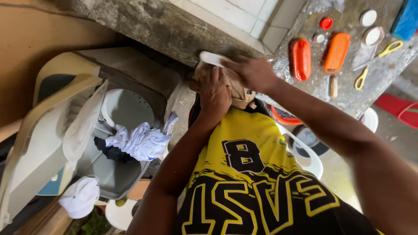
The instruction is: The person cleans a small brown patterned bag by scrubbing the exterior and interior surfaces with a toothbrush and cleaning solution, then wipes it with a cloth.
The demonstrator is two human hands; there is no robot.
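Head view, nearest me: my yellow-and-black jersey (257, 174) fills six o'clock. At eight o'clock a white cap (80, 196) lies below the washer (48, 143), whose open tub holds white cloth (141, 141) over a dark garment (112, 153). At the centre my left hand (214, 95) presses flat, fingers spread, on a tan cloth (237, 89) at the wet counter's (313, 85) edge. My right hand (251, 72) is curled shut round a white brush (212, 58), just above that cloth. Farther, at two o'clock, I see two orange brushes (320, 55), yellow scissors (376, 63), a red cap (326, 23) and white lids (370, 28).
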